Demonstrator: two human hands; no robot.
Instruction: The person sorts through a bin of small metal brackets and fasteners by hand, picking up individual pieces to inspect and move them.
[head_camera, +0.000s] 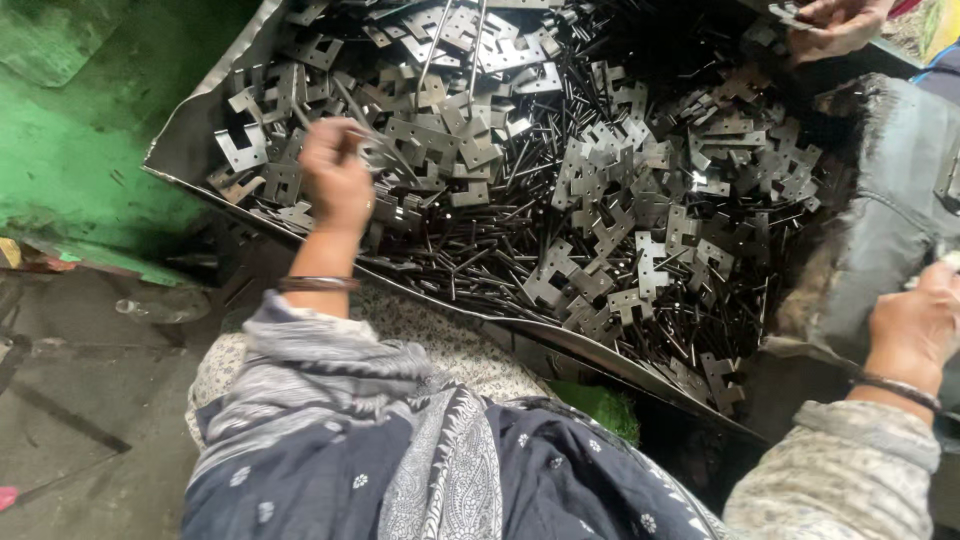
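Nearest the camera: the person's lap, covered in dark blue patterned cloth with a grey-white printed scarf (430, 470).

Right hand (915, 325), dark bangle at the wrist, rests at the right edge of the view, beyond the tray's right edge, against a grey padded cover (890, 220). Its fingers are curled; a pale scrap shows at the fingertips, but whether it grips anything cannot be told.

Left hand (337, 180), brown bangle at the wrist, is reached over the near-left edge of the shallow sheet-metal tray (180, 140). Fingers are closed in a pinch on one thin dark steel pin (352, 110), lifted just above the heap.

Tray contents: a dense heap of flat grey stamped metal hinge plates (640, 190) mixed with loose dark pins (500, 235), spread from near edge to far edge. No assembled or sorted pieces can be made out; the bulk of the heap lies unsorted.

Far-right corner of the tray: another person's hand (838, 25), holding a small metal piece.

Left of the tray: green-painted floor (70, 150).
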